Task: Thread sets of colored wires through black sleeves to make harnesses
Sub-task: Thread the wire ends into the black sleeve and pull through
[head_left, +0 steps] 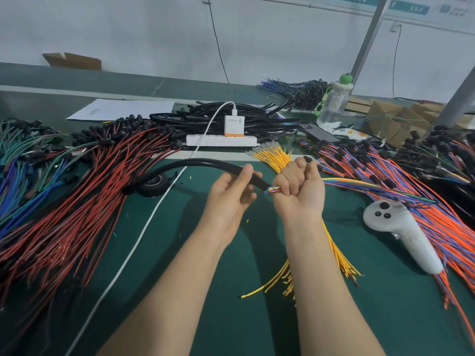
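Observation:
My left hand point(230, 195) grips a black sleeve point(195, 164) near its right end; the sleeve arcs away to the left over the green mat. My right hand point(299, 186) is a fist round a set of colored wires point(380, 187), whose tips point(272, 190) stick out just at the sleeve's mouth. The rest of the wire set trails off to the right. Whether the tips are inside the sleeve I cannot tell.
Red wires point(77, 201) and blue-green wires lie piled at left, orange-blue wires point(424, 201) at right, yellow wires point(272, 155) under my right arm. A heap of black sleeves point(205, 116), a power strip with charger point(221, 140), a white cable, a white controller point(401, 235) and a bottle point(334, 104) stand around.

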Demonstrator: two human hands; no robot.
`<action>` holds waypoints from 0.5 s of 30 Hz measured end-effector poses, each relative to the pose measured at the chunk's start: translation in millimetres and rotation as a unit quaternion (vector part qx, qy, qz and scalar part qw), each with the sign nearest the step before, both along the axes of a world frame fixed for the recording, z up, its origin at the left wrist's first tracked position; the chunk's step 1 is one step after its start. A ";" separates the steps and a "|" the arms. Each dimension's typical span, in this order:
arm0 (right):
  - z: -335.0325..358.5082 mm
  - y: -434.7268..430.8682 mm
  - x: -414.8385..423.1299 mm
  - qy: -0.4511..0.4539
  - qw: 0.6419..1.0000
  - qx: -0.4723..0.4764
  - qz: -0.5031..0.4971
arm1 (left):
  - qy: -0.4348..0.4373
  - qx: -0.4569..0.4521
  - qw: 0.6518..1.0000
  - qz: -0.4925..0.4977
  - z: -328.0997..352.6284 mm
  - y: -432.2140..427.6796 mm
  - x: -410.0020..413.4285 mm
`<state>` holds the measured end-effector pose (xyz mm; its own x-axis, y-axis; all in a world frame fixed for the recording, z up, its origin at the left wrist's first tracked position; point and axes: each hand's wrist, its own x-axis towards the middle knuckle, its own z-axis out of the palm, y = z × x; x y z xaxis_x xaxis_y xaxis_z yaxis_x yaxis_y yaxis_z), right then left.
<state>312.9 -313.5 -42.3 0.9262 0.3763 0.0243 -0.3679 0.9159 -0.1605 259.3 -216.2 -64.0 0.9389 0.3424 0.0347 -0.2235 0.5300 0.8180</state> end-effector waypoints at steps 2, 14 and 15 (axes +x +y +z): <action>0.2 -0.8 0.1 0.003 1.000 0.001 -0.010 | 0.006 -0.007 1.000 -0.011 0.5 -0.1 -1.0; -2.1 -8.8 2.4 0.050 0.994 0.087 -0.046 | -0.048 0.047 0.986 -0.152 1.6 8.7 -6.7; -2.3 -9.5 2.8 0.054 0.993 0.095 -0.045 | -0.051 0.087 0.985 -0.136 1.7 7.9 -6.2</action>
